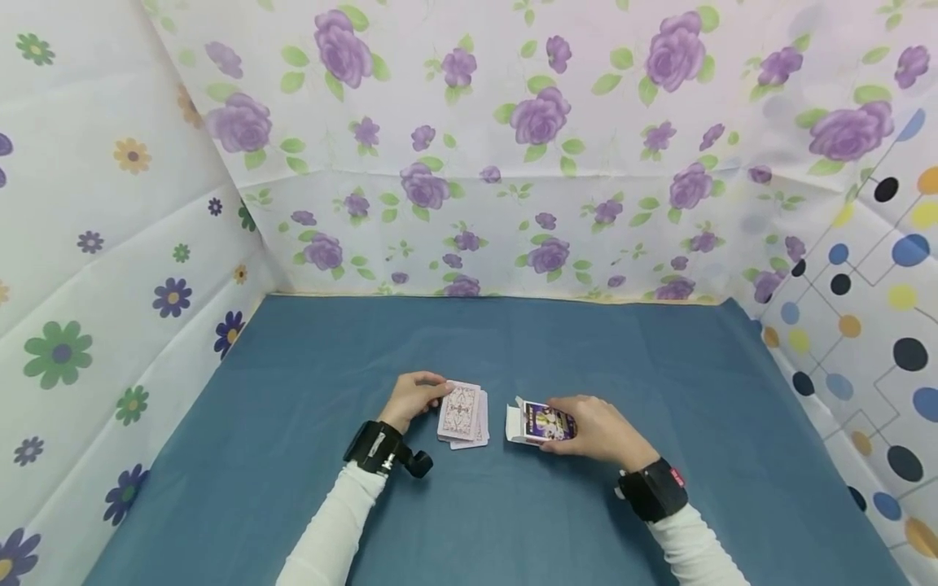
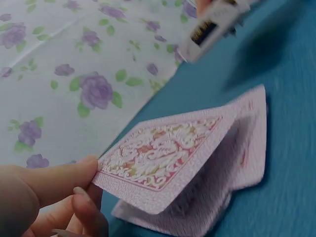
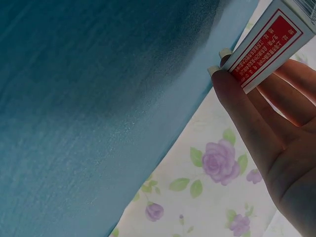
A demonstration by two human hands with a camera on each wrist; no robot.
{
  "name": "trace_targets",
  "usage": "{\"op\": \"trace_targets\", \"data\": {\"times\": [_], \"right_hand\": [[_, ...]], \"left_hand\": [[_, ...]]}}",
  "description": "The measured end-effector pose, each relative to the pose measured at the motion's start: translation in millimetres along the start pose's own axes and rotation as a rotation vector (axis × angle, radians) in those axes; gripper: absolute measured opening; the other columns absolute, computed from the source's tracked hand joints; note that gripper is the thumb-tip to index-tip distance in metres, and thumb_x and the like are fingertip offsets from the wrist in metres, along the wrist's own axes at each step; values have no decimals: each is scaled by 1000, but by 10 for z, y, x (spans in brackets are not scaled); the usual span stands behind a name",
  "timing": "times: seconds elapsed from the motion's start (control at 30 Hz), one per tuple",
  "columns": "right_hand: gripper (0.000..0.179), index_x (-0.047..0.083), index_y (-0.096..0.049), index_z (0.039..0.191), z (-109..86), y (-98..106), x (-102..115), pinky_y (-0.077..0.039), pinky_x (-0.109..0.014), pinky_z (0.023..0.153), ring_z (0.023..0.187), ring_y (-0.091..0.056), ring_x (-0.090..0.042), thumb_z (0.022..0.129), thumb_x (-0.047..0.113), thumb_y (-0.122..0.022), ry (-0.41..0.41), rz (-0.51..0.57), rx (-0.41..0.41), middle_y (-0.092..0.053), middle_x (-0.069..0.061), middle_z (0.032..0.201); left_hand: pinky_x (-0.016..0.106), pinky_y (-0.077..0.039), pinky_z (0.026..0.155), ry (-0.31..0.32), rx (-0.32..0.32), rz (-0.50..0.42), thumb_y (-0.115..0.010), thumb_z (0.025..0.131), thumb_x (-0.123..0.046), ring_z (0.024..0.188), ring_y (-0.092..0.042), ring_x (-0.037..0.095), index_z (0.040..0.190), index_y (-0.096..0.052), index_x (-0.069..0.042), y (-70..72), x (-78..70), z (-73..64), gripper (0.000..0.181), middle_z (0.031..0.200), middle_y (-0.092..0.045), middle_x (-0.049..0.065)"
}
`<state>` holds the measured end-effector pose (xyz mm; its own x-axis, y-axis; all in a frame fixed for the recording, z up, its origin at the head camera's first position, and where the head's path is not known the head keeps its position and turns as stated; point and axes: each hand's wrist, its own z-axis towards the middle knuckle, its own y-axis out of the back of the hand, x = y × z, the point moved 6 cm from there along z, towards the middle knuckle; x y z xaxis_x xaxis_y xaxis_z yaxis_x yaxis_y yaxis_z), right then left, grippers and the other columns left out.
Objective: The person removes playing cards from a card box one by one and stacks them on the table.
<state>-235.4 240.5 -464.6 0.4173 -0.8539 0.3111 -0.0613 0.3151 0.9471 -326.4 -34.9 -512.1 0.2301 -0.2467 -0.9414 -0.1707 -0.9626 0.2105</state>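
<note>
My left hand (image 1: 412, 399) pinches the near corner of a playing card (image 2: 160, 153) between thumb and fingers. That card, with a red patterned back, tilts up off the loose stack of playing cards (image 2: 252, 148) beneath it; whether more than one is lifted I cannot tell. The stack lies face down on the cloth, slightly fanned. To its right, my right hand (image 1: 604, 431) grips a card box (image 1: 551, 423) by its sides. A white flap of the box stands open toward the cards. Its end panel, red with white print (image 3: 266, 47), shows in the right wrist view.
A blue cloth (image 1: 484, 521) covers the table. Behind it hangs a white sheet with purple roses (image 1: 538, 118). Flower-patterned fabric (image 1: 59, 354) hangs at the left, and dotted fabric (image 1: 909, 354) at the right. Black bands (image 1: 654, 491) with cameras circle both wrists.
</note>
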Motion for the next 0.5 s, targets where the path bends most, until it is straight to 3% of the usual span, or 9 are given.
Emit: {"op": "trace_targets", "data": {"times": [0.13, 0.3, 0.5], "right_hand": [[66, 11, -64, 125, 10, -1, -5, -49, -32, 74, 92, -63, -11, 76, 53, -76, -2, -3, -2, -70, -4, 113], [67, 11, -64, 126, 20, -17, 2, -50, -35, 77, 97, -64, -15, 77, 55, -75, -8, 4, 12, -69, -6, 115], [69, 11, -64, 127, 33, -46, -10, -50, -35, 76, 97, -64, -15, 77, 56, -74, -12, 4, 21, -69, -6, 115]], "left_hand": [[26, -40, 53, -49, -70, 23, -74, 85, -12, 53, -52, 12, 100, -71, 0, 15, 5, -6, 20, 74, -67, 6], [26, -41, 52, -131, -132, 137, -74, 85, -9, 48, -53, 11, 94, -69, 1, -4, -13, -47, 14, 67, -68, 10], [27, -40, 52, -163, -155, 230, -73, 85, -10, 49, -54, 12, 91, -68, -1, -38, -41, -93, 12, 62, -65, 7]]}}
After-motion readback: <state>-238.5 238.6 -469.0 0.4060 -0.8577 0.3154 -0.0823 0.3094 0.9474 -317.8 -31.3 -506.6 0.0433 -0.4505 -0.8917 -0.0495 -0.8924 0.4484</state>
